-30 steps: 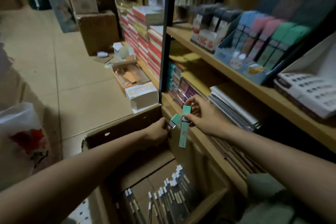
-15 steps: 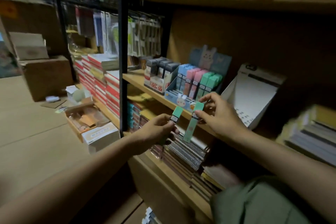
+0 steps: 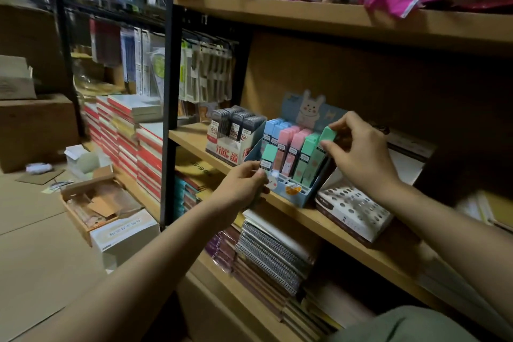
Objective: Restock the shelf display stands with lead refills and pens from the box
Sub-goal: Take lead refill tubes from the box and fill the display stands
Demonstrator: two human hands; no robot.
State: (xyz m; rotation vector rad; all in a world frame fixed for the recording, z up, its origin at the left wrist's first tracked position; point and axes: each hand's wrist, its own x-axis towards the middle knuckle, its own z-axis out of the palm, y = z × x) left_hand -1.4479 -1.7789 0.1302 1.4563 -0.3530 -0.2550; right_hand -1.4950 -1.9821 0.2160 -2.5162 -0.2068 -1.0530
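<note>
our right hand (image 3: 358,153) pinches a green refill case (image 3: 327,134) by its top, steering it into the blue display stand (image 3: 306,197) | our left hand (image 3: 244,184) grips another green case (image 3: 268,155) at the stand's front, queued

two hands (image 3: 244,186), two display stands (image 3: 294,194), two held green refills (image 3: 268,157)

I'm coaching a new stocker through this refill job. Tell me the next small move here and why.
Probably press the green case down into its slot with the right hand: it pinches the case's top at the right end of the blue display stand, beside the other green ones. The left hand holds a second green case at the stand's front, ready to follow.
</note>
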